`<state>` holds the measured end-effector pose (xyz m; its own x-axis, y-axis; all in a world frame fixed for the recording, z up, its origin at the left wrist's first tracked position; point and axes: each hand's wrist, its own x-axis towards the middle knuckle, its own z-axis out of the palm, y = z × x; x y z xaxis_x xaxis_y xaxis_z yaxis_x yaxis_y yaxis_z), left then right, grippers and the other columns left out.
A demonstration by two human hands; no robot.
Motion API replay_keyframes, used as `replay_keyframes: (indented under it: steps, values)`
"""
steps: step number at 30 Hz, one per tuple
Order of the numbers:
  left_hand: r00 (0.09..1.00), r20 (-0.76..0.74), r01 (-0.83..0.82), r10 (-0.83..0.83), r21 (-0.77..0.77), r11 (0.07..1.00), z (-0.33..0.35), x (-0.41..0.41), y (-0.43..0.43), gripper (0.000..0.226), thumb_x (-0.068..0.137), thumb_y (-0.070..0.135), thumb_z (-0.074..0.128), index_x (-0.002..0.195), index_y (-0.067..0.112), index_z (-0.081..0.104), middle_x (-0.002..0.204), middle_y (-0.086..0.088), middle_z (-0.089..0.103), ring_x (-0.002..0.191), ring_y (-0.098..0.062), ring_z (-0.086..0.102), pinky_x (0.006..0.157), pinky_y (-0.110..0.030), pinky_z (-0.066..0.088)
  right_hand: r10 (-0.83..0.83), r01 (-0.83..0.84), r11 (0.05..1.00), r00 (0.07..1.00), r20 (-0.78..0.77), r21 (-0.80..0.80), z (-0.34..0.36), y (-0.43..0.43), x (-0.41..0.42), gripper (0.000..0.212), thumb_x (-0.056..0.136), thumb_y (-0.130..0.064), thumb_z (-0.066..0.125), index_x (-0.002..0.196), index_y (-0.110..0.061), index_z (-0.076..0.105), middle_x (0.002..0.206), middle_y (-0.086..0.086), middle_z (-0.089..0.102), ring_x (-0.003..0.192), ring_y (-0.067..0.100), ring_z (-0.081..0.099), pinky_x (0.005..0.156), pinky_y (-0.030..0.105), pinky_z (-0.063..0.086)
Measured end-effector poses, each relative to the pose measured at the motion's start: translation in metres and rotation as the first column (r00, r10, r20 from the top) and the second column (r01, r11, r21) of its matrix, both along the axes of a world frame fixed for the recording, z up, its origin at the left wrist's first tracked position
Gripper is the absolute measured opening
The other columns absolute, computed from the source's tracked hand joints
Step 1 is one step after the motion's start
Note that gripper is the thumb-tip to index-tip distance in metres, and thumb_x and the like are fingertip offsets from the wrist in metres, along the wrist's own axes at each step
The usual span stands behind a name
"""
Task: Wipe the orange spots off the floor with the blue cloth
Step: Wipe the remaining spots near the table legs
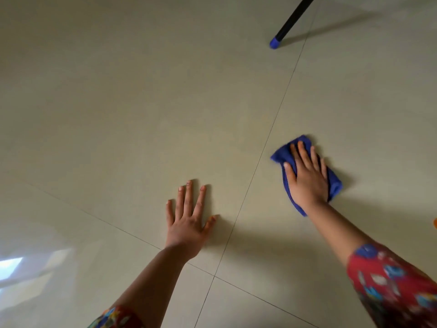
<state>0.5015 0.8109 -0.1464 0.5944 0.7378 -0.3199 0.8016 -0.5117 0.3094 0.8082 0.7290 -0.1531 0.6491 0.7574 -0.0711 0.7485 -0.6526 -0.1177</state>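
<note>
The blue cloth (334, 183) lies bunched on the beige tiled floor (142, 102), right of the middle. My right hand (306, 176) rests flat on top of it, fingers spread, pressing it down. Further left, my left hand (188, 221) lies palm-down on the bare tile with its fingers apart and nothing in it. A small bit of orange (435, 222) shows at the far right edge of the view, to the right of the cloth. Whatever is under the cloth is hidden.
A black pole with a blue tip (275, 42) slants down onto the floor at the upper right. Thin tile joints (260, 157) cross the floor between my hands. A bright window reflection (11, 263) sits at the lower left.
</note>
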Motion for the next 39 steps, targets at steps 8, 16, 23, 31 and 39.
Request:
replay_keyframes:
  steps: [8,16,23,31,39]
  values:
    - [1.0,0.014,-0.014,0.014,0.001,1.0,-0.001,0.003,0.0,0.08,0.077,0.077,-0.009,0.147,0.041,-0.017,0.155,0.008,-0.03,0.141,-0.011,-0.031,0.114,-0.04,-0.017,0.67,-0.662,0.743,0.738,-0.085,0.104,-0.004,-0.003,-0.107,0.053,0.102,-0.042,0.028,0.147,-0.017,0.04,0.155,0.0,0.033,0.143,0.021,0.03,0.117,0.04,0.022]
    - [1.0,0.02,-0.019,0.018,0.022,1.0,-0.002,0.002,-0.003,0.074,0.084,0.068,0.006,0.147,0.039,-0.018,0.155,0.007,-0.03,0.142,-0.013,-0.03,0.116,-0.044,-0.014,-0.068,0.07,0.996,0.997,-0.034,0.058,0.002,0.071,0.017,0.065,0.098,-0.05,0.018,0.152,-0.014,0.025,0.161,0.004,0.021,0.147,0.03,0.019,0.119,0.043,0.013]
    - [1.0,0.012,-0.016,0.016,0.033,0.999,-0.004,0.001,-0.002,0.075,0.083,0.069,0.008,0.148,0.039,-0.016,0.156,0.008,-0.027,0.141,-0.011,-0.03,0.115,-0.042,-0.014,0.396,-0.387,0.918,0.909,-0.131,0.09,0.011,0.186,-0.111,0.056,0.102,-0.041,0.032,0.153,-0.022,0.023,0.162,-0.002,0.014,0.15,0.024,0.008,0.119,0.039,0.003]
    - [1.0,0.019,-0.023,0.023,0.045,0.999,-0.003,0.001,-0.003,0.073,0.086,0.069,0.011,0.148,0.04,-0.017,0.156,0.009,-0.026,0.142,-0.011,-0.028,0.117,-0.042,-0.012,0.469,-0.46,0.882,0.878,-0.098,0.102,0.005,0.184,-0.075,0.053,0.102,-0.044,0.036,0.151,-0.027,0.029,0.16,-0.006,0.023,0.149,0.024,0.014,0.117,0.035,0.001]
    - [0.999,0.021,-0.04,0.038,0.097,0.995,-0.005,0.002,-0.007,0.072,0.087,0.067,0.012,0.149,0.039,-0.012,0.159,0.006,-0.019,0.145,-0.014,-0.021,0.115,-0.04,-0.014,0.51,-0.502,0.859,0.857,-0.074,0.099,-0.003,0.122,-0.096,0.058,0.098,-0.05,0.024,0.151,-0.027,0.03,0.159,-0.005,0.025,0.148,0.026,0.018,0.118,0.042,0.008]
